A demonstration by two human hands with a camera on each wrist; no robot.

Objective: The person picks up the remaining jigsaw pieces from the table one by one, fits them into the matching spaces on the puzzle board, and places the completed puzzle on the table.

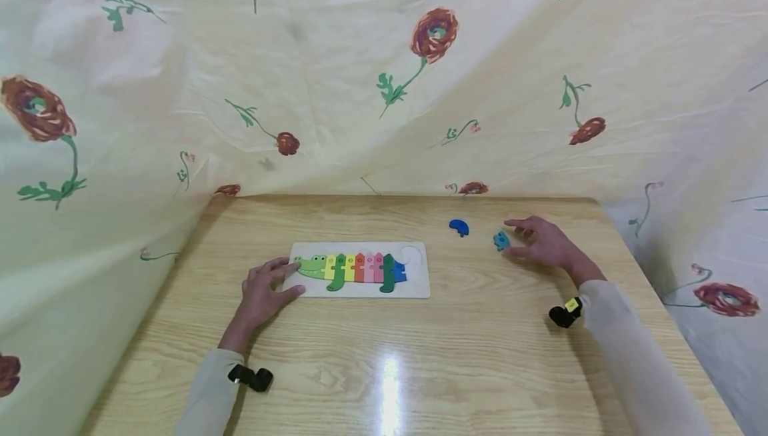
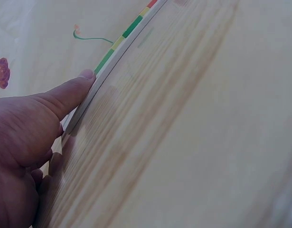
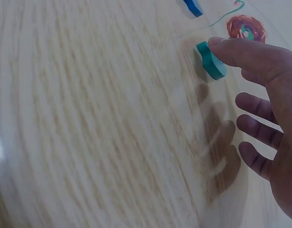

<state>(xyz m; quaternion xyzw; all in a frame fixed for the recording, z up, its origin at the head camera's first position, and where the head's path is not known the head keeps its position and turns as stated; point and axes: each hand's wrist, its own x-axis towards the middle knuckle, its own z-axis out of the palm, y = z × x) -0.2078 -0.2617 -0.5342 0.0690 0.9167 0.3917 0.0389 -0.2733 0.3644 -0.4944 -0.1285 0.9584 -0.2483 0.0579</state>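
Observation:
A white puzzle board lies on the table, with a colourful crocodile made of wooden pieces set in it. The outlined tail tip at its upper right shows bare white. My left hand rests at the board's left end, its straight thumb against the front edge. At the table's far right, my right hand is spread beside a teal puzzle piece. In the right wrist view its thumb overlaps the teal piece; the other fingers are apart and hold nothing.
A dark blue curved puzzle piece lies left of the teal one, towards the table's back. Flower-printed cloth hangs behind and along both sides of the wooden table. A black camera is strapped at the right wrist, another at the left.

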